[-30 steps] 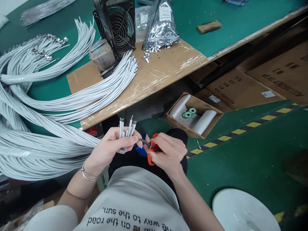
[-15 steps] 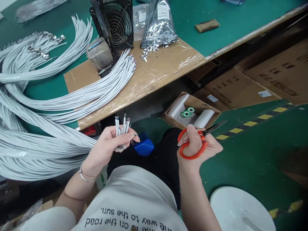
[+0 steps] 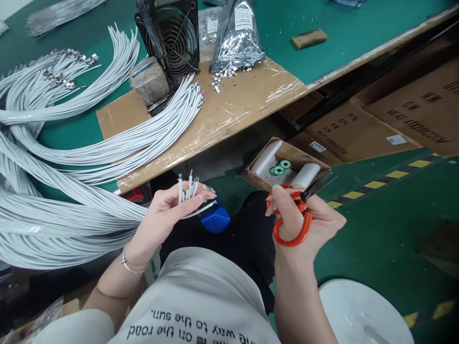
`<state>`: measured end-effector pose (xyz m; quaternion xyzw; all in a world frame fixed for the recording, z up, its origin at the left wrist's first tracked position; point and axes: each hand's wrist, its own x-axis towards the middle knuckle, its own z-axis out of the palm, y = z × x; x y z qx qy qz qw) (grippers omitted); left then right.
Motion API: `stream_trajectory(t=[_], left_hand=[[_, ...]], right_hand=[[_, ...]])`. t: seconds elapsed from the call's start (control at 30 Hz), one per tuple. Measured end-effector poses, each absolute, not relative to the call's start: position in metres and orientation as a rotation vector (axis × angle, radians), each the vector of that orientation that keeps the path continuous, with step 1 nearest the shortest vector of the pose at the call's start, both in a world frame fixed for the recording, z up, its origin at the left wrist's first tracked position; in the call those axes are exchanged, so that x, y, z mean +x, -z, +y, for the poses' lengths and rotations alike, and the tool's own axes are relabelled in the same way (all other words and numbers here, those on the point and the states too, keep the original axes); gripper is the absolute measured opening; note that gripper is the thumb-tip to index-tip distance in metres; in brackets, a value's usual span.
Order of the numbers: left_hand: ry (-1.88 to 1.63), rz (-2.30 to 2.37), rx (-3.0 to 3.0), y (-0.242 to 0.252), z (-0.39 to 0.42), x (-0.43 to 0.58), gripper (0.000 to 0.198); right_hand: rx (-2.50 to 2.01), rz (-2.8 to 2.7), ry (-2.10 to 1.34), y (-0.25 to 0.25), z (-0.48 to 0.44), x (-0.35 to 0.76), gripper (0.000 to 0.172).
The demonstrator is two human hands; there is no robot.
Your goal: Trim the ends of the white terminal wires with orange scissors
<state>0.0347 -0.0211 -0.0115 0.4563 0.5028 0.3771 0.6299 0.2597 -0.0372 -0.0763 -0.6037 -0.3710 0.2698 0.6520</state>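
My left hand [image 3: 172,208] is closed around several white cables [image 3: 188,190], whose stripped ends with coloured wires point up. One cable [image 3: 201,209] sticks out to the right below my thumb. The cables run back to a thick bundle [image 3: 71,210] draped over the table edge. Red-handled scissors [image 3: 292,234] are in my right hand [image 3: 297,220], over the floor on the right. My thumb lies between the handles, and the dark blades point up and right, away from the cables.
On the green table [image 3: 279,24] are a fan [image 3: 174,40], a silver bag [image 3: 238,38], small metal parts [image 3: 222,76] and another cable bundle [image 3: 143,138] on cardboard [image 3: 247,95]. Below stand an open box [image 3: 258,179], a blue object [image 3: 215,219] and a white stool [image 3: 362,310].
My left hand has shifted slightly right, and one cable now sticks out sideways from it. My right hand has moved a little right and down, with the scissor handles turned.
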Motion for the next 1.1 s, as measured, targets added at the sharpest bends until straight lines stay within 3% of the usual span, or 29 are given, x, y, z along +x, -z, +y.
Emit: stream_trajectory(t=[0.13,0.27,0.4,0.53,1.1], left_hand=[[-0.858,1.144,1.050,0.011,-0.020,0.034,0.019],[-0.814,1.073,0.948,0.013,-0.021,0.034,0.026],[-0.797,1.061,0.926,0.016,-0.024,0.034,0.024],[-0.795,1.089,0.966,0.017,-0.026,0.036,0.020],[-0.759,1.148,1.021,0.007,-0.029,0.043,0.021]], right_hand=[[-1.372,-0.855,-0.625,0.070,-0.039,0.263,0.044],[-1.362,-0.902,-0.637,0.060,-0.039,0.262,0.034],[-1.310,-0.958,-0.678,0.049,-0.037,0.257,0.017],[-1.236,-1.029,-0.746,0.046,-0.037,0.254,0.022],[-1.139,-1.255,-0.933,0.033,-0.036,0.229,0.009]])
